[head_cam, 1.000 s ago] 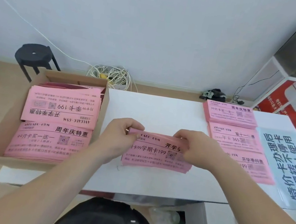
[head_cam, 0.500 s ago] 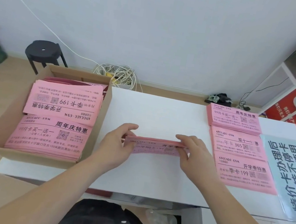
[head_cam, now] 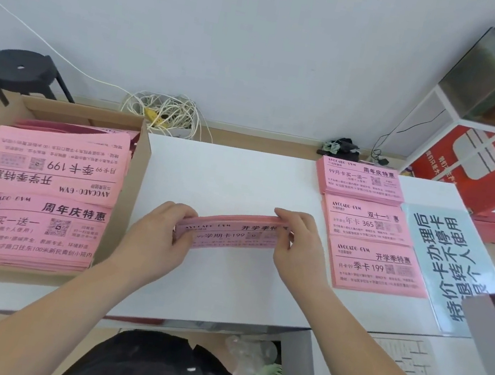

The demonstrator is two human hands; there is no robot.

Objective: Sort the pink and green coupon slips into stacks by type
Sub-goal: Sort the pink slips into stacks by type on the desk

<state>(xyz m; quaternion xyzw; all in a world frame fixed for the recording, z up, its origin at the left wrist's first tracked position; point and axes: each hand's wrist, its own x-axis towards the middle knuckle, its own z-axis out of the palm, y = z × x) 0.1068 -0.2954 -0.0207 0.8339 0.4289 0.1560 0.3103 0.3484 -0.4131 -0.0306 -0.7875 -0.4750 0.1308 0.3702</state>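
A small stack of pink coupon slips (head_cam: pixel 229 233) is held over the middle of the white table (head_cam: pixel 224 287), tilted up on its long edge. My left hand (head_cam: pixel 154 234) grips its left end and my right hand (head_cam: pixel 297 244) pinches its right end. Three sorted pink stacks lie in a column on the right: a far stack (head_cam: pixel 360 181), a middle stack (head_cam: pixel 367 221) and a near stack (head_cam: pixel 379 268). A cardboard box (head_cam: pixel 137 176) on the left holds mixed pink slips (head_cam: pixel 45 187), some upside down.
A pale blue printed sign (head_cam: pixel 445 260) lies right of the sorted stacks. A black stool (head_cam: pixel 21 70) and a tangle of white cable (head_cam: pixel 167 113) are behind the table. A red carton (head_cam: pixel 487 160) and a white rack stand at the far right.
The held stack was lifted from lying flat on the table to standing on its long edge between both hands, and the view shifted slightly.
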